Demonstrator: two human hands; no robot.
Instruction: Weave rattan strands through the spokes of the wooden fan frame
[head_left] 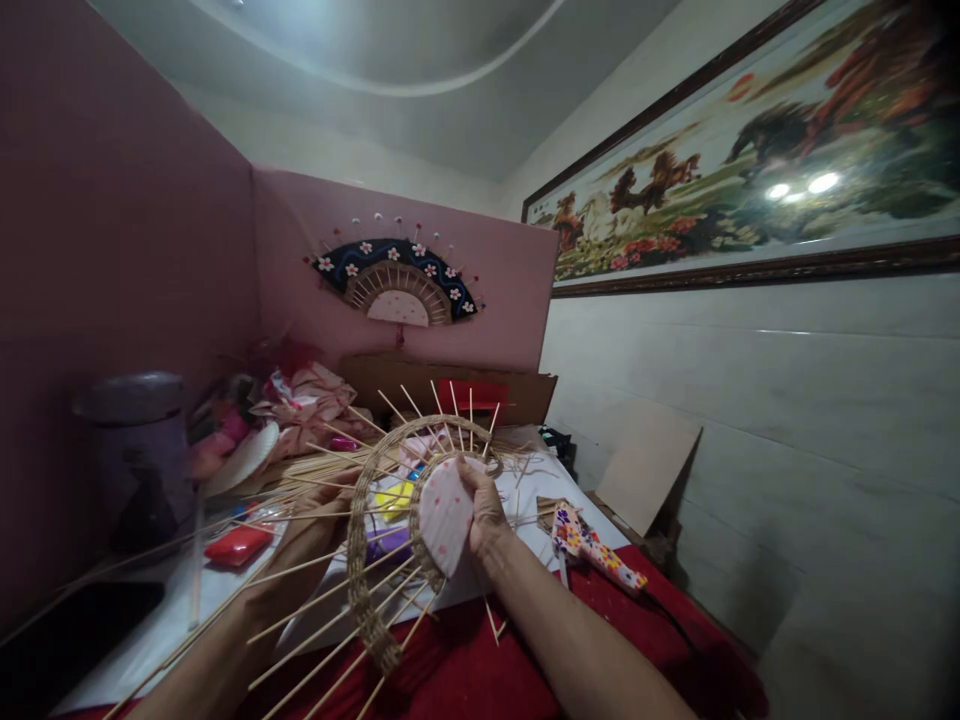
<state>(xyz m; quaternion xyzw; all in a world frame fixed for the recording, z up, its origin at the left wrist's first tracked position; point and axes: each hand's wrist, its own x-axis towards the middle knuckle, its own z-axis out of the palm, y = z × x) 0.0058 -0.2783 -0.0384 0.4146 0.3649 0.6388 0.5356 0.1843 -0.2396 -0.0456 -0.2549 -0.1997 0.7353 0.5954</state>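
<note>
A half-made fan is held up in front of me, tilted on its side. Thin wooden sticks spread out from its half-round base, which is pale pink with small red marks. Two arcs of braided brown cord run across the sticks. My right hand grips the base's straight edge, thumb on the front face. At the outer cord arc, my left hand has its fingers closed at the sticks, partly hidden behind them. Long thin strands trail down to the left near that hand.
A finished dark fan with white flowers hangs on the pink board. A flower-patterned glue gun lies right on the red cloth. Red, yellow and purple packets, loose sticks and a lidded bin surround the work.
</note>
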